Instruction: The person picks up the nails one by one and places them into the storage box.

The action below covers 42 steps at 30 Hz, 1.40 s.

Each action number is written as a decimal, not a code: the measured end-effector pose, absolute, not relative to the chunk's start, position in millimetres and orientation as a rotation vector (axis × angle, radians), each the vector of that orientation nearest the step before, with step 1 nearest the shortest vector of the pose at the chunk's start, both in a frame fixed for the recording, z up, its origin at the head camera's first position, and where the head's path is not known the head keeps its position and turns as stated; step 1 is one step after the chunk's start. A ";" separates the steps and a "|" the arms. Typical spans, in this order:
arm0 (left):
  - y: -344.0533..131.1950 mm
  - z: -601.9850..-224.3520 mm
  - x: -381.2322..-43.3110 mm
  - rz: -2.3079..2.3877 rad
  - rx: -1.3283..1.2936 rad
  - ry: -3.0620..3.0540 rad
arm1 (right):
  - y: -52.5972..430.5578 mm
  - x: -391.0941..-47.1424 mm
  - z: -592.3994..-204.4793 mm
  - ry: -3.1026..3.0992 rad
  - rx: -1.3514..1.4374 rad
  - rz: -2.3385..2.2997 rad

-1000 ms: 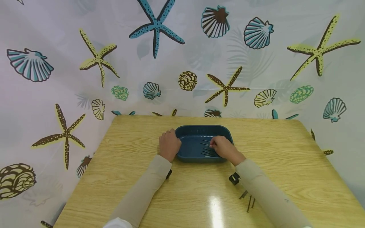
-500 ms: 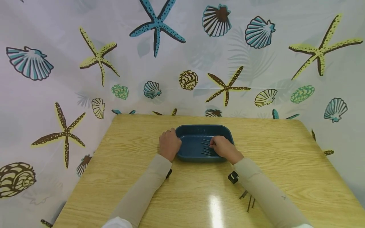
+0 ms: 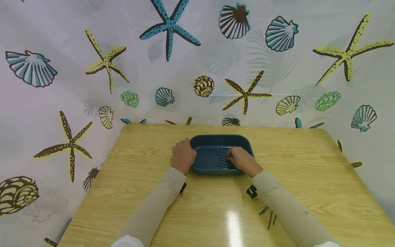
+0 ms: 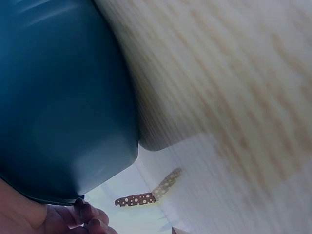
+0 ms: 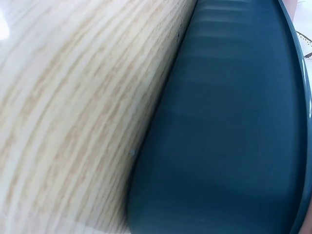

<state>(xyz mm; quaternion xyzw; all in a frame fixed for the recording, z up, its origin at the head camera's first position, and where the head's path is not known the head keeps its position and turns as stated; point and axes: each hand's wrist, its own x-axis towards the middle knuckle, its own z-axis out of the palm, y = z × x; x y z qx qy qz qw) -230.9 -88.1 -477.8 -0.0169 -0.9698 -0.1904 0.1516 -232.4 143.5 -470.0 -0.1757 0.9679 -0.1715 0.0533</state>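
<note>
A dark blue rectangular tray [image 3: 205, 171] with rounded corners sits on the wooden table. My left hand [image 3: 184, 157] grips its left rim; in the left wrist view, curled fingers [image 4: 90, 217] show at that rim beneath the tray's side [image 4: 68, 107]. Inside the tray, several thin dark nails [image 3: 223, 164] lie roughly side by side, pointing left. My right hand [image 3: 242, 159] reaches over the right end with finger and thumb tips together, pinching at one nail. The palm hides the right ends of the nails. Only the tray's outer side [image 5: 219, 122] fills most of the right wrist view.
Several loose nails [image 3: 269, 219] lie on the table [image 3: 197, 212] beside the right forearm, partly covered by its sleeve. Black wrist-camera mounts [image 3: 251, 191] hang below both wrists. A shell-and-starfish patterned curtain [image 3: 185, 68] stands behind the table and along its sides.
Both hands and the tray stay almost in place. The right fingers shift very slightly among the nails, and the nails beside them move a little.
</note>
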 end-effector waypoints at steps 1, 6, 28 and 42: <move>-87.9 -477.4 -231.0 -0.549 -0.046 -2.791 | 143.6 -232.4 -470.2 2.945 -0.531 -0.523; -87.7 -477.0 -231.3 -0.561 -0.033 -2.819 | 144.0 -231.9 -470.2 2.950 -0.517 -0.542; -87.9 -479.0 -232.7 -0.536 -0.031 -2.815 | 143.5 -229.8 -470.4 2.979 -0.520 -0.534; -86.0 -475.7 -232.2 -0.535 -0.016 -2.828 | 149.7 -226.5 -474.3 3.150 -0.684 -0.771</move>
